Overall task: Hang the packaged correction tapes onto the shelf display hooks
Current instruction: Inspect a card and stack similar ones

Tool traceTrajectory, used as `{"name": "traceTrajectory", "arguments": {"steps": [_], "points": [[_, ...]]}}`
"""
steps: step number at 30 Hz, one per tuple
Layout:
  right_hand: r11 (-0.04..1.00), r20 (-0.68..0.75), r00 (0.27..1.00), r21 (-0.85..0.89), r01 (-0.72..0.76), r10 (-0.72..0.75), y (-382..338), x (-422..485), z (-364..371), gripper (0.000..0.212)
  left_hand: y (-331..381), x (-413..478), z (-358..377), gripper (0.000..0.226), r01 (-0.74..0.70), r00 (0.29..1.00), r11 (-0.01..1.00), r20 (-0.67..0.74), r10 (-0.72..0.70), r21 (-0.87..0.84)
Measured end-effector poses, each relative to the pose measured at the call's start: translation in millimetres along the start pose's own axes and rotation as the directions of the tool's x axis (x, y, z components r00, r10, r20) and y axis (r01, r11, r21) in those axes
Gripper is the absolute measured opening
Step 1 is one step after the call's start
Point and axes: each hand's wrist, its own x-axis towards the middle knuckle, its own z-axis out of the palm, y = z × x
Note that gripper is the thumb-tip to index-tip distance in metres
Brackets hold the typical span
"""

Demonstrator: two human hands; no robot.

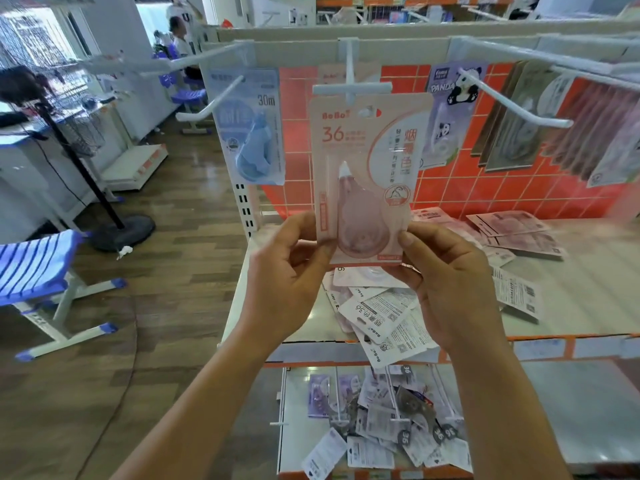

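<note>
A pink packaged correction tape [367, 161] is upright in front of the shelf, its top hole level with the tip of the centre white hook [351, 88]. My left hand [291, 271] pinches its lower left corner. My right hand [446, 278] pinches its lower right corner. Whether the hole sits on the hook is not clear. A loose pile of the same packets [384, 317] lies on the shelf board below my hands.
A blue tape pack [252, 126] hangs at left, a panda pack [446, 112] and rows of hung packs [561, 133] at right. Bare hooks [512, 98] jut forward. More packets [388, 427] lie on a lower shelf. A blue stool [45, 271] and fan stand [114, 223] are on the floor at left.
</note>
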Motion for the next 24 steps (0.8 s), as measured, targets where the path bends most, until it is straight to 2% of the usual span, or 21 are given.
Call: {"name": "traceTrajectory", "arguments": {"steps": [5, 13, 16, 18, 24], "points": [[1.0, -0.037, 0.999, -0.012, 0.002, -0.003, 5.0, 4.1, -0.6, 0.009, -6.7, 3.3, 0.1, 0.024, 0.033, 0.999, 0.999, 0.001, -0.033, 0.008], [0.965, -0.097, 0.991, -0.252, 0.07, -0.097, 16.2, 31.3, 5.7, 0.013, -19.0, 26.7, 5.5, 0.019, 0.107, 0.993, 0.993, -0.056, -0.104, 0.049], [0.894, -0.106, 0.978, -0.432, 0.118, -0.181, 22.2, 54.5, 8.8, 0.012, -28.4, 47.3, 6.6, 0.01, 0.154, 0.985, 0.981, -0.091, -0.144, 0.116], [0.822, -0.086, 0.968, -0.549, 0.151, -0.236, 28.4, 75.2, 10.8, 0.019, -38.3, 64.8, 8.1, 0.004, 0.212, 0.974, 0.972, -0.096, -0.203, 0.104], [0.672, -0.054, 0.956, -0.723, 0.162, -0.289, 37.9, 139.7, 20.6, 0.033, -68.0, 123.0, 16.7, 0.022, 0.328, 0.943, 0.941, -0.092, -0.32, 0.086]]}}
